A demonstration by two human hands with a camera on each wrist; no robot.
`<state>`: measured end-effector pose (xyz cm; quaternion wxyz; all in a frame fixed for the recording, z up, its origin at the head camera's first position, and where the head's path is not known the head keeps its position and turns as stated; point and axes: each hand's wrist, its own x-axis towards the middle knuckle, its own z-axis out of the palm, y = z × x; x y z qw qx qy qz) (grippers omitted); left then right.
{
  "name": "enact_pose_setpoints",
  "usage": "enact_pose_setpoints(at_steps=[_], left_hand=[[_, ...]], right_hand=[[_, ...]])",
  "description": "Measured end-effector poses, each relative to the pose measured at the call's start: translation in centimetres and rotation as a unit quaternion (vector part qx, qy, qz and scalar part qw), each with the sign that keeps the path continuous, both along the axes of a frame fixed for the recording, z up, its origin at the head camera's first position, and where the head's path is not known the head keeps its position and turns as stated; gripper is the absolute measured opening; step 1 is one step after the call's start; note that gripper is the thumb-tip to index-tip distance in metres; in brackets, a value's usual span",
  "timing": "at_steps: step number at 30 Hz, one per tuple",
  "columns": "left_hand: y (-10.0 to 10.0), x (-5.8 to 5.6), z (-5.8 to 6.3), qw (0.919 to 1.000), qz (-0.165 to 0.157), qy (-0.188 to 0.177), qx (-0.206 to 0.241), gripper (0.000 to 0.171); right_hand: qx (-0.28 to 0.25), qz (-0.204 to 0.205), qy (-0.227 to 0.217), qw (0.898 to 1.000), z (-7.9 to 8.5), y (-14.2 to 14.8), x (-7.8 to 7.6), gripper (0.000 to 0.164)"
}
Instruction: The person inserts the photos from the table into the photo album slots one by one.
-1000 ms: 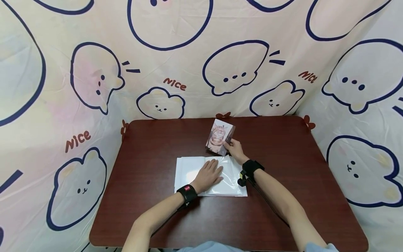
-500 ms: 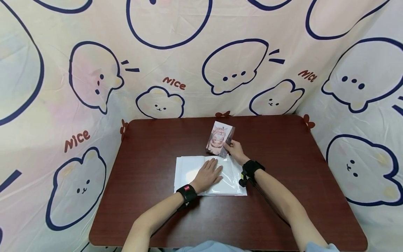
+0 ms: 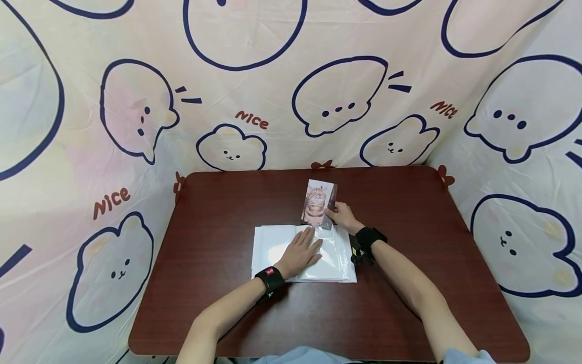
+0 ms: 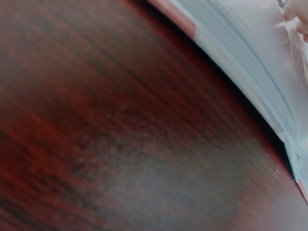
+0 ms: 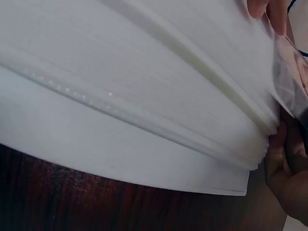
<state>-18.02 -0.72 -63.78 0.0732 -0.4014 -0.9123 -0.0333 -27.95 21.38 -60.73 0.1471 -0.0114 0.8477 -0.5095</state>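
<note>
An open photo album [image 3: 273, 245] with white pages and clear plastic sleeves lies on the table. My left hand [image 3: 300, 254] rests on it, fingers spread and straight. Just past the album's far edge, my right hand [image 3: 344, 217] pinches a photo [image 3: 316, 203] of a cat by its right side. The photo's lower end meets the sleeve's top edge; whether it is inside cannot be told. In the right wrist view the photo [image 5: 293, 67] shows beside the page edges, with left fingertips [image 5: 276, 17] above. The left wrist view mostly shows tabletop and the album's stacked pages [image 4: 250, 67].
The dark brown wooden table [image 3: 204, 303] extends around the album on all sides. A pale cloth [image 3: 282, 91] with cartoon outlines hangs behind and at both sides. Black straps [image 3: 370, 241] with cables sit on both wrists.
My right hand has brought the photo slightly nearer the album and turned it more upright. The left hand stays in place on the page.
</note>
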Motion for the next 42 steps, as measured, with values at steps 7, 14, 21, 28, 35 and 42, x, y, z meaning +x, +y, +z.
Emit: enact_pose_setpoints(at_steps=[7, 14, 21, 28, 35, 42], left_hand=[[-0.1, -0.3, 0.2, 0.9998, -0.004, -0.022, 0.004, 0.049], [-0.2, -0.4, 0.3, 0.9999, -0.004, -0.009, -0.003, 0.048], [-0.3, -0.7, 0.0, 0.9998, -0.008, 0.016, 0.005, 0.048], [-0.3, -0.9, 0.0, 0.9996, -0.003, 0.027, -0.002, 0.048], [0.1, 0.0, 0.5, 0.9996, -0.002, 0.024, -0.012, 0.046], [0.7, 4.1, 0.2, 0.9894, -0.127, 0.058, -0.039, 0.047]], right_hand=[[-0.008, 0.032, -0.026, 0.999, 0.2, 0.2, -0.6, 0.023], [-0.022, 0.04, -0.024, 0.999, 0.1, 0.0, -1.4, 0.052], [-0.011, 0.025, 0.008, 1.0, 0.4, -0.4, -1.4, 0.064], [-0.01, 0.061, 0.002, 0.998, 0.8, -0.5, -1.7, 0.076], [-0.126, 0.012, -0.027, 0.992, 1.7, -0.3, -3.1, 0.089], [-0.072, 0.045, 0.06, 0.995, 2.4, -0.4, -3.6, 0.064]])
